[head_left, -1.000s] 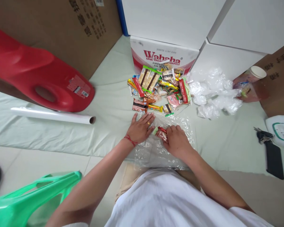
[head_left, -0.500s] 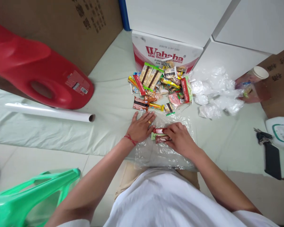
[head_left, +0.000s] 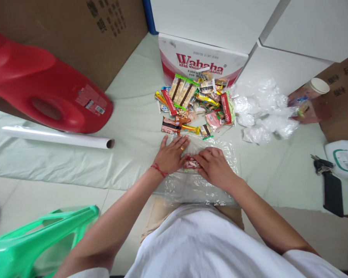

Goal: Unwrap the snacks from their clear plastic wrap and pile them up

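A clear plastic sheet lies spread over the cloth in front of me. On it sits a small group of wrapped snack bars, a red one uppermost with a green edge below it. My right hand grips these bars from the right, its fingers bent over their end and hiding part of them. My left hand rests flat with spread fingers at the sheet's left side, its thumb close to the bars' left end. Beyond both hands is a pile of wrapped snacks.
A Wahaha carton stands behind the pile. To its right are crumpled clear plastic bags and a paper cup. At left are a red jug and a white roll. Keys lie at far right.
My right hand has shifted slightly left and gathered the bars. Earlier they lay side by side; now the red one covers most of the others. My left hand has stayed put.
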`<state>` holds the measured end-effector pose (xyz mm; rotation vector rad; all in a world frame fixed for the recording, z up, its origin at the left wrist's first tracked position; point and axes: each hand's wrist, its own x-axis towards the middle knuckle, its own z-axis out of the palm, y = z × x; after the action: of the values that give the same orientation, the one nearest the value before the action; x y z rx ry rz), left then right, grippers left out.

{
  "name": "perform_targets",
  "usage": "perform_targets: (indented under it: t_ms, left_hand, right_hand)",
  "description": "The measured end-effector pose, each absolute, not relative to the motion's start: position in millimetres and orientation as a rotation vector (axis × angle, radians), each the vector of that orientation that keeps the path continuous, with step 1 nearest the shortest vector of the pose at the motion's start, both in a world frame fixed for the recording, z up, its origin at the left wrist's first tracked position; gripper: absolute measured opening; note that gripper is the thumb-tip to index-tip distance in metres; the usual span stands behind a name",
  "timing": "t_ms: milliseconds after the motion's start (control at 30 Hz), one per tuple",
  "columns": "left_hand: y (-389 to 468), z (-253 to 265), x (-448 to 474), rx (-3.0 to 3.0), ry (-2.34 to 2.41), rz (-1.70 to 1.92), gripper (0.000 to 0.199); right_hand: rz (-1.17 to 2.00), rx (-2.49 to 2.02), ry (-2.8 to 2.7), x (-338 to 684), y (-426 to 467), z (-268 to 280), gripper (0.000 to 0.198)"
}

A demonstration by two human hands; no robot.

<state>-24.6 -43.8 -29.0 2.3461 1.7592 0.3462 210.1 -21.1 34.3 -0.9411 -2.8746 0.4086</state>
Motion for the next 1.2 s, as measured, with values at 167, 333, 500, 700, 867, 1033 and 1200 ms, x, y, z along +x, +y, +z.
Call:
perform_targets:
  t_ms: [167, 333, 500, 700, 867, 1033, 1200]
  left_hand:
    - [-43.2, -30.2, -24.5, 2.344, 1.751, 0.348, 0.058]
    - [-43.2, -28.4, -24.2, 2.336, 1.746, 0.367, 0.057]
    - [-43.0, -27.1, -23.8, 2.33, 1.75, 0.375, 0.055]
    - [-42.9, -27.9, -24.2, 2.324, 1.747, 0.359, 0.055]
    - [-43.3, -29.8, -25.2, 2.338, 1.749, 0.362, 0.055]
    - [-43.1, -31.2, -26.1, 2.352, 1.748, 0.36, 0.054]
    - [-42.7, -32.7, -26.4, 2.348, 1.756, 0.347, 0.054]
  right_hand:
    - [0.348, -0.861, -2.905, 214.5, -20.0, 16.9, 0.044]
    - [0.338, -0.852, -2.899, 229.9, -22.9, 5.7, 0.057]
    - [0.365, -0.836, -2.93, 229.6, -24.5, 0.2, 0.058]
    - [0.285, -0.815, -2.908, 225.4, -25.6, -6.6, 0.046]
    - [0.3, -0.865, -2.87, 222.3, -34.5, 0.5, 0.047]
    - [0.409, -1.021, -2.687, 211.1, -1.7, 38.5, 0.044]
    - [0.217, -1.59, -2.515, 189.1, 95.0, 63.1, 0.032]
